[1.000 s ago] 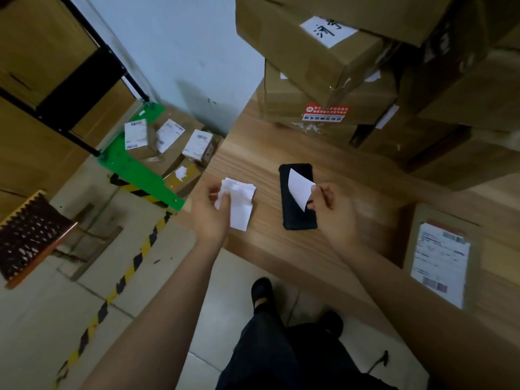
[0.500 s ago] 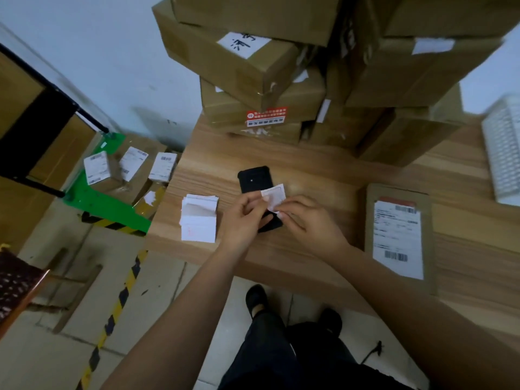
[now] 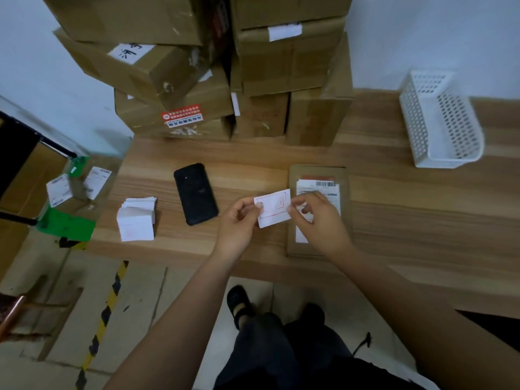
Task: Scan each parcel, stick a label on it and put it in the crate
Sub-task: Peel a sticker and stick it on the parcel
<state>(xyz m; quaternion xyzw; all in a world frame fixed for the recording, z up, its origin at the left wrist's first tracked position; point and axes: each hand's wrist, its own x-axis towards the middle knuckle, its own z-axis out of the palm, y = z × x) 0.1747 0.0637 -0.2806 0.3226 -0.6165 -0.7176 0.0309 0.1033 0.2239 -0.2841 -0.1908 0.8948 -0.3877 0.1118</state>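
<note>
Left hand pinches the left edge of a white label with red print, thumb on top and fingers curled under. Right hand pinches the label's right edge the same way. The label is stretched between the 2 hands, face up, roughly at frame centre. Cannot tell if it touches anything below.

The parcel, a flat brown cardboard mailer with a white barcode slip, lies flat on the wooden table at 3 o'clock of the label, partly under the right hand. The label's right edge overlaps the parcel's left edge in view.

A black phone lies flat at 9 o'clock of the label, apart from both hands. A stack of labels sits further out at 9 o'clock, near the table edge, top sheet curled.

A white perforated crate sits on the table at 2 o'clock, well apart from the parcel. Stacked cardboard boxes stand at 12 o'clock against the wall. At 9 o'clock, below table level, are small labelled boxes, blurred.
</note>
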